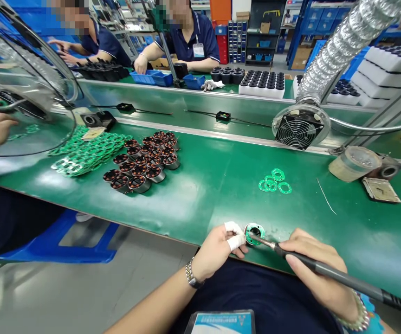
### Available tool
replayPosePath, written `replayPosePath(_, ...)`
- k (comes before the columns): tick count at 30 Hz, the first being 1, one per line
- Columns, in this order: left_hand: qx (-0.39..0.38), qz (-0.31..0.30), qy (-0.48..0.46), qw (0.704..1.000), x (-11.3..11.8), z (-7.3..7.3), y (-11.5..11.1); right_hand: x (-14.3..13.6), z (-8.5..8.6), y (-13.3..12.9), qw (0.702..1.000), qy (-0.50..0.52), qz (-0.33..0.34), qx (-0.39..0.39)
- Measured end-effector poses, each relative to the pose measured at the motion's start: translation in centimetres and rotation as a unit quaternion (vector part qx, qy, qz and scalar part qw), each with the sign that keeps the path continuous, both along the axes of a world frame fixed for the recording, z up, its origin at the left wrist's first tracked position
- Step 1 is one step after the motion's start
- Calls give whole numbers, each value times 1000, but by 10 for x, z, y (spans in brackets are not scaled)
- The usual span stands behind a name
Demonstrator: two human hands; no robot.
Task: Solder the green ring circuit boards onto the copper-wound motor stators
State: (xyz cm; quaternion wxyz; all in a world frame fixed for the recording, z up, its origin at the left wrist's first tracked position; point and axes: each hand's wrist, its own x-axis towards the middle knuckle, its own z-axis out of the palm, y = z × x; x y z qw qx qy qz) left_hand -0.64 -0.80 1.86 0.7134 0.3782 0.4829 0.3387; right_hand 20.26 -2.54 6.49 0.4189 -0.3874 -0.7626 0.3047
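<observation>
My left hand (223, 243), with white tape on two fingertips, is closed on the left edge of a round motor part topped by a green ring board (255, 234). This part rests near the table's front edge. A soldering iron (329, 271) lies in my right hand (317, 264), its fingers wrapped round the dark handle. The iron's metal tip touches or hovers over the ring board; which of the two I cannot tell. Beyond the hands lie several loose green rings (275, 181). A thin solder wire (326, 197) is on the table to their right.
Copper-wound stators (145, 162) and piled green boards (89, 148) are at left. A fan with a duct (300, 130), a cloudy tub (355, 163) and a sponge tray (381, 190) stand at right. Other people work across the table and at far left.
</observation>
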Motion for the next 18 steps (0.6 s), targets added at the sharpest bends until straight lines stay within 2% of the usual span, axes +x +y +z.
replayPosePath(6, -2, 1, 3, 1000, 0, 0, -1, -4, -4, 2, 1000, 7, 14, -5)
replayPosePath(13, -4, -1, 7, 1000, 0, -1, -1, -2, 0, 2, 1000, -5, 10, 3)
replayPosePath(15, -5, 1, 6, 1000, 0, 0, 0, 1, -2, 1, 1000, -14, -4, 7)
replayPosePath(18, -2, 4, 2, 1000, 1, 0, 0, 3, -13, 2, 997, -41, -61, 19)
